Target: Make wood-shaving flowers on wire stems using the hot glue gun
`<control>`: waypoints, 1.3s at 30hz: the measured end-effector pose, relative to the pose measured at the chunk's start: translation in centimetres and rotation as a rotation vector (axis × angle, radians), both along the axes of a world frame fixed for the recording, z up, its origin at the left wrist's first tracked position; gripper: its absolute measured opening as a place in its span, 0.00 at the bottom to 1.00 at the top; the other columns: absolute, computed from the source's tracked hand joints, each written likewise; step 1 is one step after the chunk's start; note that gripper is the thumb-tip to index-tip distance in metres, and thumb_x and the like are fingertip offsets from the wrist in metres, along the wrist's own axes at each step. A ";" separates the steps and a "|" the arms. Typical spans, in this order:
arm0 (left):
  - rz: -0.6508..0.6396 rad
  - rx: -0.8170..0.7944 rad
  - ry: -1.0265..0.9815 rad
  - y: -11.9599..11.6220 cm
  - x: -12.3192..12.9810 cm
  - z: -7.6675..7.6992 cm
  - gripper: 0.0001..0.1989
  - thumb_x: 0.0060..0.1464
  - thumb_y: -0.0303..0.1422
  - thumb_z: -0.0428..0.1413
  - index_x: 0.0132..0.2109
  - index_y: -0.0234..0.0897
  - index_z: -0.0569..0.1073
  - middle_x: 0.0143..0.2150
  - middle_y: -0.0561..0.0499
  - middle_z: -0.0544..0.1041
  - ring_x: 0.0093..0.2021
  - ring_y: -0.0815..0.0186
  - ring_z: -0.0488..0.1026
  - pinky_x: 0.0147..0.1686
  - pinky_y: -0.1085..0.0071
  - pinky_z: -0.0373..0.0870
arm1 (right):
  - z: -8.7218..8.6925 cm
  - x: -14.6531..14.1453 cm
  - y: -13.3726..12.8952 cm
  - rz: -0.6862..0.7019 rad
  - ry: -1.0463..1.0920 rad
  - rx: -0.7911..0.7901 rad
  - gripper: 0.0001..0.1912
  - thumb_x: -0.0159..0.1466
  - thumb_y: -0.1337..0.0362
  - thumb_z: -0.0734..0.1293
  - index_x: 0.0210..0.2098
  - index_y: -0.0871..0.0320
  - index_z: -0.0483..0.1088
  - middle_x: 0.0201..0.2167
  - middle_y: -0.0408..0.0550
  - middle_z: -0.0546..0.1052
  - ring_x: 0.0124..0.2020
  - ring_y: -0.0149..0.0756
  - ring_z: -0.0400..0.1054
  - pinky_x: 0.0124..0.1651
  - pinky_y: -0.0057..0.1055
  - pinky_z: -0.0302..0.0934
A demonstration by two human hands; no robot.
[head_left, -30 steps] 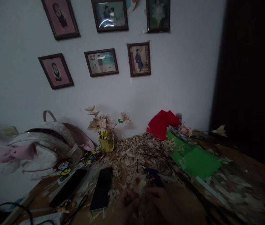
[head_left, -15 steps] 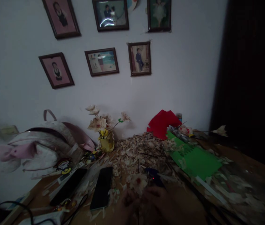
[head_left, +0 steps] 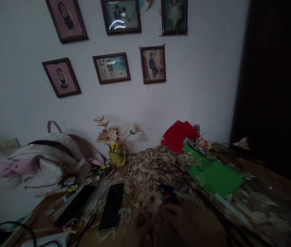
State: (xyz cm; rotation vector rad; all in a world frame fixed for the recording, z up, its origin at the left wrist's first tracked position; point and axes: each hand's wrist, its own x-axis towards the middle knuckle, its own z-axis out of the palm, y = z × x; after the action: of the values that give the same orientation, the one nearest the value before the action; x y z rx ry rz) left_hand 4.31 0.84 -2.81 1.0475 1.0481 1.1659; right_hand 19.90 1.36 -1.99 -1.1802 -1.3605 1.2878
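A pale flower with a reddish centre (head_left: 152, 201) stands at the lower middle, just beyond both hands. My left hand (head_left: 140, 222) has its fingers pinched together below the flower, around what looks like its thin dark stem. Close by on the right, my right hand (head_left: 170, 216) has its fingers closed at the flower's lower right edge; what they hold is too dark to make out. A dark blue glue gun (head_left: 169, 192) with a small red light lies just beyond my right hand.
Many pale petals (head_left: 147, 166) are heaped across the table. Two phones, one black (head_left: 111, 206), lie left of my hands. Behind stand a yellow vase (head_left: 116, 156) with flowers and a pale bag (head_left: 49, 161). Green sheet (head_left: 214, 176) and red sheet (head_left: 178, 135) lie to the right.
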 end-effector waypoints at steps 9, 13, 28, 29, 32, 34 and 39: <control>0.087 0.008 -0.027 -0.2 0.6 -0.3 0.20 0.28 0.41 0.67 0.18 0.37 0.64 0.14 0.61 0.63 0.18 0.74 0.57 0.22 0.76 0.53 | 0.3 0.0 0.0 -0.017 0.027 -0.012 0.11 0.49 0.57 0.63 0.21 0.58 0.72 0.23 0.47 0.75 0.31 0.37 0.67 0.35 0.28 0.59; 0.039 0.020 -0.050 0.1 0.3 -0.4 0.19 0.29 0.39 0.67 0.18 0.37 0.63 0.15 0.61 0.63 0.19 0.74 0.56 0.22 0.76 0.53 | 0.2 -0.1 -0.1 -0.019 0.038 -0.019 0.11 0.49 0.57 0.63 0.20 0.58 0.72 0.23 0.46 0.75 0.30 0.36 0.67 0.36 0.28 0.59; 0.071 0.007 -0.057 -0.2 0.5 -0.5 0.19 0.29 0.40 0.67 0.19 0.37 0.64 0.16 0.60 0.65 0.18 0.74 0.57 0.22 0.75 0.53 | -0.1 0.0 -0.1 -0.022 0.064 -0.016 0.10 0.50 0.59 0.63 0.23 0.58 0.73 0.25 0.46 0.75 0.31 0.36 0.67 0.37 0.28 0.59; 0.067 0.001 -0.057 -0.3 0.6 -0.4 0.20 0.29 0.40 0.67 0.19 0.37 0.64 0.16 0.59 0.65 0.19 0.73 0.58 0.22 0.75 0.52 | -0.2 0.0 -0.1 -0.018 0.069 -0.020 0.10 0.50 0.59 0.63 0.22 0.58 0.73 0.24 0.46 0.75 0.31 0.36 0.68 0.37 0.28 0.59; 0.051 -0.034 -0.090 -0.4 0.8 -0.1 0.22 0.25 0.43 0.67 0.19 0.37 0.63 0.15 0.60 0.65 0.19 0.72 0.59 0.22 0.75 0.53 | 0.0 0.0 -0.2 -0.046 0.071 -0.069 0.10 0.48 0.60 0.64 0.24 0.58 0.73 0.25 0.46 0.76 0.32 0.37 0.68 0.37 0.28 0.59; 0.043 -0.042 -0.106 -0.5 0.8 0.1 0.23 0.23 0.45 0.67 0.18 0.38 0.63 0.15 0.60 0.64 0.18 0.73 0.59 0.22 0.75 0.54 | 0.6 0.1 -0.4 -0.073 0.064 -0.111 0.10 0.47 0.60 0.65 0.25 0.58 0.74 0.26 0.46 0.76 0.33 0.37 0.68 0.38 0.29 0.59; -0.003 -0.054 -0.075 -0.7 0.6 0.1 0.23 0.25 0.46 0.67 0.19 0.37 0.63 0.16 0.59 0.67 0.18 0.73 0.59 0.21 0.75 0.52 | 1.7 0.3 -0.7 -0.012 0.083 -0.129 0.07 0.46 0.61 0.64 0.18 0.56 0.72 0.22 0.44 0.75 0.31 0.35 0.67 0.37 0.27 0.58</control>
State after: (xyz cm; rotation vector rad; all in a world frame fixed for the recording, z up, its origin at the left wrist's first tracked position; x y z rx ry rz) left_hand 4.93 0.17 -2.67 0.9558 1.0138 1.1598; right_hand 20.16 0.65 -0.26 -1.2068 -1.2238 1.4174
